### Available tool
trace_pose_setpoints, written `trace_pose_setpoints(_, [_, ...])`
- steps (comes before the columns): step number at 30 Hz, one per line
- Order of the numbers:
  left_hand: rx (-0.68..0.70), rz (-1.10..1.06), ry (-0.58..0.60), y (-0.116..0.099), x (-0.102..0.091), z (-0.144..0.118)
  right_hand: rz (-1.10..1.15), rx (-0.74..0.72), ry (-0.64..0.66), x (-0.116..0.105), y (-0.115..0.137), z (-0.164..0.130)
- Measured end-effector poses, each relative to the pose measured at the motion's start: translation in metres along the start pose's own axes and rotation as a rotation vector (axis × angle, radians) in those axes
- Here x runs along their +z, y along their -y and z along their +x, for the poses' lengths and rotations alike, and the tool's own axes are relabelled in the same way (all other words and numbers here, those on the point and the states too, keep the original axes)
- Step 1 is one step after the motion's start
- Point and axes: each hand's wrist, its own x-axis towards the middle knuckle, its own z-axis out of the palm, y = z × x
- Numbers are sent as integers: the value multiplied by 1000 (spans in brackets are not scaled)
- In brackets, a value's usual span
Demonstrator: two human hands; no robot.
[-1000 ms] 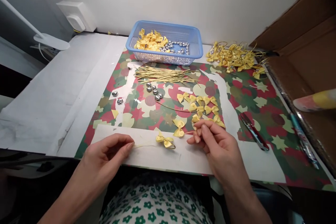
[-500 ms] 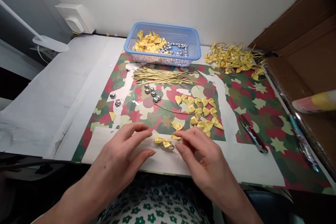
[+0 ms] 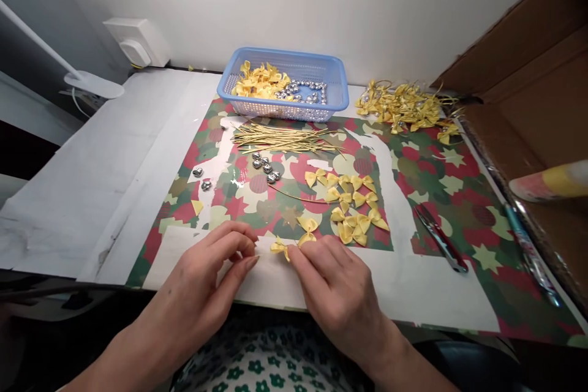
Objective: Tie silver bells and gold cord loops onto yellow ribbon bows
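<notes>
Over the white strip at the table's front edge, my right hand (image 3: 337,282) pinches a yellow ribbon bow (image 3: 278,247) by its right side. To its left, my left hand (image 3: 215,272) is closed, thumb and fingertips drawn together; anything between them is too fine to make out. Another yellow bow (image 3: 307,225) lies just beyond my right hand, partly covered by it. Several more yellow bows (image 3: 359,220) lie in loose rows to the right. A single gold wire tie (image 3: 298,198) stretches toward these bows from a small group of silver jingle bells (image 3: 266,167).
A blue basket (image 3: 342,82) with bows and silver bells stands against the wall. In front of it lies a bundle of gold ties (image 3: 280,138). Finished-looking bows with ties (image 3: 404,104) are heaped back right. Snips (image 3: 441,239), a pen (image 3: 533,257) and a cardboard box (image 3: 523,79) are on the right.
My right hand has closed on the bow, which lay between my hands with its loop showing. My left hand has drawn slightly left, its fingertips coming together.
</notes>
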Motion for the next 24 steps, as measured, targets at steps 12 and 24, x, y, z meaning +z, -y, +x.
trace_pose_setpoints(12, [-298, -699, -338, 2, 47, -21, -114, -66, -26, 15, 10, -4])
trace_pose_setpoints(24, [-504, -978, 269, -4, 19, -5, -5, -203, -55, -3, 22, -1])
